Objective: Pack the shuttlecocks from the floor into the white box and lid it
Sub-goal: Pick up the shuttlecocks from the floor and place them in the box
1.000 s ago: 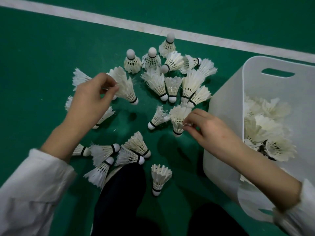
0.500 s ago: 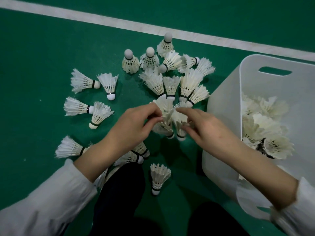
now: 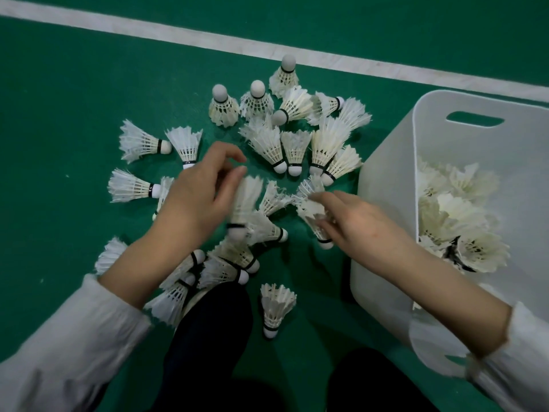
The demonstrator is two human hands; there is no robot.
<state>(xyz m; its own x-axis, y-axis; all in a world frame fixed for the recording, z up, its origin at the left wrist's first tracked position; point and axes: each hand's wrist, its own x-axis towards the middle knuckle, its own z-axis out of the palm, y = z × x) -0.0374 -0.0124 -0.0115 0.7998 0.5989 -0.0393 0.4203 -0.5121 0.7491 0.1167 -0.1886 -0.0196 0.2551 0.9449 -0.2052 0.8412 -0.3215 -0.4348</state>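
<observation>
Several white feather shuttlecocks [image 3: 269,144] lie and stand scattered on the green floor. The white box [image 3: 386,203] stands at the right, with several shuttlecocks [image 3: 463,221] inside it. My left hand [image 3: 202,194] hovers over the middle of the pile with its fingers apart. A blurred shuttlecock [image 3: 245,203] lies right beside its fingertips. Close to the box wall, my right hand [image 3: 359,224] has its fingers closed on a shuttlecock [image 3: 315,215], whose cork points down towards me. No lid is in view.
A white court line [image 3: 267,52] crosses the green floor [image 3: 59,99] beyond the pile. My dark-trousered knees [image 3: 208,337] are at the bottom centre, touching the nearest shuttlecocks. One shuttlecock [image 3: 276,307] lies alone between the knees.
My left hand carried a shuttlecock from the left of the pile to the middle, let it go beside the right hand and drew back a little. My right hand stayed on its shuttlecock.
</observation>
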